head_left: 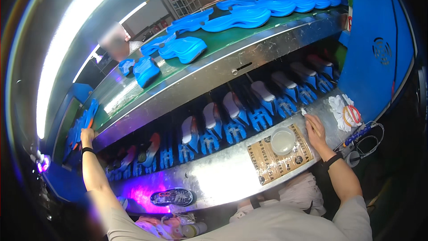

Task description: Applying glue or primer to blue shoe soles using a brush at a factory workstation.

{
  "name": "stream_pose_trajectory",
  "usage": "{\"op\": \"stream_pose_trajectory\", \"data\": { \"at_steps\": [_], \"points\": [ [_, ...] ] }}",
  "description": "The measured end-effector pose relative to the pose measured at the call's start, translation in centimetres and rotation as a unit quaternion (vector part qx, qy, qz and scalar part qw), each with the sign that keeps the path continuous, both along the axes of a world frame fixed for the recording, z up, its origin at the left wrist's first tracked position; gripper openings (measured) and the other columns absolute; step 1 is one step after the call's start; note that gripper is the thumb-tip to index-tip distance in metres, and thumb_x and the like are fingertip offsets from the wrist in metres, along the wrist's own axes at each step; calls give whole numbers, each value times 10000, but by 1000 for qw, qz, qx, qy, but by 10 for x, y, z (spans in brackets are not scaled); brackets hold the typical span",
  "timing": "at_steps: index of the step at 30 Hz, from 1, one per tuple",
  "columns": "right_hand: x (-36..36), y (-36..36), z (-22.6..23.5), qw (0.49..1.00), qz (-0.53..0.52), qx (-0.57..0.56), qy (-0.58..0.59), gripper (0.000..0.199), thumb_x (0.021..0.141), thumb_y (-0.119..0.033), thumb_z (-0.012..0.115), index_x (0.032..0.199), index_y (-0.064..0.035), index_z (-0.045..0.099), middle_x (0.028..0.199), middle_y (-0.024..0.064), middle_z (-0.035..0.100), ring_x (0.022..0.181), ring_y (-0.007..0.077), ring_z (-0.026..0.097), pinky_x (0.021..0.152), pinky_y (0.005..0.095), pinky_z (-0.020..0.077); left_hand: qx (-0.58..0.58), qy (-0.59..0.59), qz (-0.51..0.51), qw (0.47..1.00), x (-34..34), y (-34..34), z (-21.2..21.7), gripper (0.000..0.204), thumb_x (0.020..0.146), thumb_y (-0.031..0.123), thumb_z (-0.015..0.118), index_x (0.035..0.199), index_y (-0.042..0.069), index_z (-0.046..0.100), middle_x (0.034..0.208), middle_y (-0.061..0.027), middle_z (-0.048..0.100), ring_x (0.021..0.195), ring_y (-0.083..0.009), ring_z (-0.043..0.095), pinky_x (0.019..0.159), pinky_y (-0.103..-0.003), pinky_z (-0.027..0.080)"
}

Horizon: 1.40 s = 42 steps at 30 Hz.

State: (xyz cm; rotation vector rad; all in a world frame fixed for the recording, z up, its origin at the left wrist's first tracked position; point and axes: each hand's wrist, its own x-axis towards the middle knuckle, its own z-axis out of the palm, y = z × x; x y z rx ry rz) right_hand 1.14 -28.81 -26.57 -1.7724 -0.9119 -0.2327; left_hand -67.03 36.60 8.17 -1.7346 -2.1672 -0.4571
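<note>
At the left, the person's left hand (88, 135) is at the lower end of upright blue soles (91, 111), while the right hand (314, 130), with a small white thing (304, 111) at its fingertips, is over the right part of the near metal ledge (218, 165). Near that hand, a pale round bowl (282, 141) stands on a printed brown sheet (263, 163), with a white cloth (339, 114) farther right and a dark shoe (171, 197) at the ledge's left. Beyond, pale-topped shoe pieces (209, 115) line a lower row, and more blue soles (238, 20) lie on the far green belt (214, 49).

The left arm (96, 169) stretches forward, left grip (87, 135) curled; the right arm (343, 178) bends, right grip (316, 131) half-curled.
</note>
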Motion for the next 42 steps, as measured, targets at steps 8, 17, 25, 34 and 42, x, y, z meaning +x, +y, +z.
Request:
{"op": "stream_pose_trajectory", "data": {
  "at_steps": [8,17,25,34,42],
  "points": [
    [-5,-13,0,999,-32,-25,1,234,922,-59,583,1144,-32,652,1029,169,636,970,360,622,834,390,491,133,82,-97,983,80,-28,-13,279,870,125,505,988,-30,705,1070,-280,683,1022,-447,659,922,-502,501],
    [-2,-10,1,1000,-15,-13,-8,240,919,-55,589,1149,-42,654,1025,162,637,949,357,629,819,381,495,156,280,-238,917,152,-103,15,135,803,90,615,906,30,677,922,-199,705,899,-394,683,813,-453,535],
    [0,-9,-2,1000,-14,8,-4,235,935,-80,588,1154,-26,656,1060,170,649,955,351,634,828,377,500,179,60,-397,898,197,-195,25,395,872,329,716,864,-45,589,685,-217,561,519,-284,587,528,-424,439],
    [-5,-10,0,964,67,136,220,192,989,-132,586,1120,-13,659,892,27,657,775,81,565,716,241,482,-74,-520,-343,779,186,-209,-24,298,891,290,739,960,7,680,727,-14,630,547,-94,545,540,-242,446],
    [-60,4,78,972,163,-52,159,152,943,-154,634,965,-14,688,757,15,659,698,81,589,634,245,464,-204,-724,-434,495,237,-380,-144,270,915,161,613,1118,-17,612,995,-101,697,770,-190,683,610,-304,525]
  ]
}}
